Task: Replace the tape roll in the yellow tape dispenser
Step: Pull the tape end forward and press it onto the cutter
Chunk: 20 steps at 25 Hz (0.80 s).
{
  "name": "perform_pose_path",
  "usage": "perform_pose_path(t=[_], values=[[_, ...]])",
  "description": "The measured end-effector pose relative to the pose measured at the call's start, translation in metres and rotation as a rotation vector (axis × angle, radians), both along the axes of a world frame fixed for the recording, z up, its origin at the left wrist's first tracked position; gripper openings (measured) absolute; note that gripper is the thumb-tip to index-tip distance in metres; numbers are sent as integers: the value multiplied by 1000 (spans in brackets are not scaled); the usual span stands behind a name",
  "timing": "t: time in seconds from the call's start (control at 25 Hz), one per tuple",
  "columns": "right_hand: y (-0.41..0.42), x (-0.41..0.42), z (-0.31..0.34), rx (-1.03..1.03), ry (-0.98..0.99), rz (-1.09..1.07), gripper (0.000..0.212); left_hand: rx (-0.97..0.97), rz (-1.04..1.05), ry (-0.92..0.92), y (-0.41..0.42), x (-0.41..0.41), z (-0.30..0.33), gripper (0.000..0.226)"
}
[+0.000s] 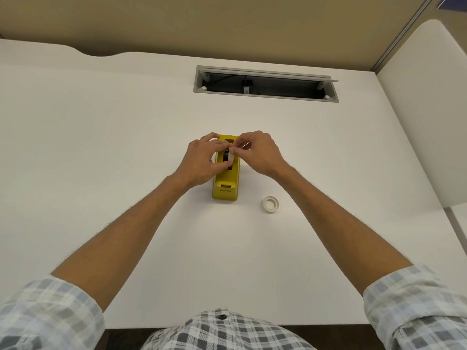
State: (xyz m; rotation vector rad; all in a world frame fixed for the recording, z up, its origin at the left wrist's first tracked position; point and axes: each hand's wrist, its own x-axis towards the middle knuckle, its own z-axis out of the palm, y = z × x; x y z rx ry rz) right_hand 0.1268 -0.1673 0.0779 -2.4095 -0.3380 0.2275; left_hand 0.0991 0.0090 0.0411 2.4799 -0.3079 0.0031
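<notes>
Two bare hands meet over the yellow tape dispenser (pixel 225 184), which stands near the middle of the white tabletop (pixel 101 137) with its cutter end toward me. From my remote seat I see the left hand (pixel 202 161) curled against the dispenser's left side, its fingers bent in toward the open well on top, where a white tape roll (pixel 229 157) with a dark hub sits upright, partly down in the slot. The right hand (pixel 260 152) comes in from the other side, thumb and forefinger pinched together at the roll's upper edge on what looks like a loose end of tape, though the detail is too small for me to be sure. Both hands are mostly closed around that roll; I cannot tell how firmly the left one grips it. A second, small whitish ring (pixel 270 204), either a spent core or another roll, lies flat on the tabletop just to the right of the dispenser's near end, apart from it and untouched. Farther back, a grey-framed cable tray (pixel 265 83) is set into the tabletop with its lid open; inside its dark recess I make out a black plug and cable. Rolled-up checked sleeves (pixel 414 299) frame the lower corners.
</notes>
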Motion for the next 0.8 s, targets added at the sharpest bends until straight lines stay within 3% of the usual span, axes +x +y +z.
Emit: perform_pose_path(t=[0.32,0.8], values=[[0,-6,3,57,-4,59,5,-6,-3,1,2,2,-3,45],[-1,-5,6,91,-29,57,12,-79,34,-7,-3,-6,6,45]])
